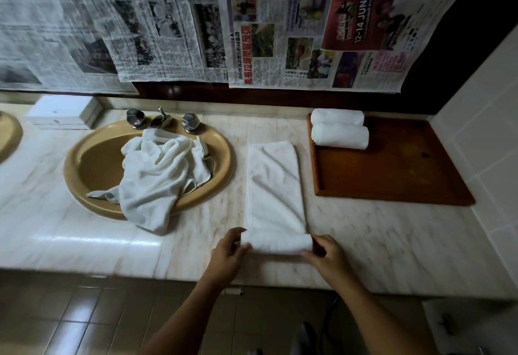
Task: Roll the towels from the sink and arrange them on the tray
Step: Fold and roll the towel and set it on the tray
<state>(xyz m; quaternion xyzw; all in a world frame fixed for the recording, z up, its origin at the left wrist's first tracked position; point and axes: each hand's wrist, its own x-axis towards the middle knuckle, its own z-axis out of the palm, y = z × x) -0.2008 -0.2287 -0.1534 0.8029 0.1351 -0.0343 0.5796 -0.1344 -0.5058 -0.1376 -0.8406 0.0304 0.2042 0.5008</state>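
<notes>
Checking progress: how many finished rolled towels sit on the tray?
2. Far roll lies at the tray's back-left corner; near roll lies touching it in front. None looks hidden.

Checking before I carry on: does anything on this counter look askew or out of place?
One thing: the towel heap spills over the sink's front rim onto the marble counter. The two rolled towels lie neatly in the tray's far-left corner, and both hands are rolling the folded towel squarely.
</notes>
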